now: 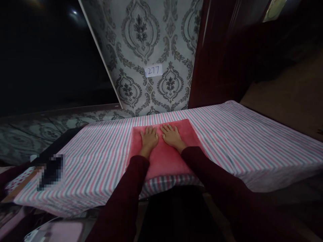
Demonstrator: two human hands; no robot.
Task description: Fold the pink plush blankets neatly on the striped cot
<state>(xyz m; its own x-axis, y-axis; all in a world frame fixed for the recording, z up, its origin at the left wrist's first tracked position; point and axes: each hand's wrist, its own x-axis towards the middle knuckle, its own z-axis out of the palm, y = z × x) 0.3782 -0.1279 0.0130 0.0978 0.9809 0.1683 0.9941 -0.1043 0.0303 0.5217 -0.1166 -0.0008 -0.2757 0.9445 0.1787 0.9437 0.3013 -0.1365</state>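
A pink-red folded cloth [166, 158] lies flat on a striped sheet [101, 158] that covers a table. My left hand [149, 137] rests palm down on the far part of the cloth, fingers stretched out. My right hand [171, 135] lies flat beside it, fingers spread, almost touching the left. Both arms wear dark maroon sleeves. Neither hand holds anything.
A patterned grey wall carries a small white label [153, 71] reading 277. A dark red wooden door frame [214, 60] stands to the right. A blurred dark object [50, 172] sits at the table's left end. A dark window fills the upper left.
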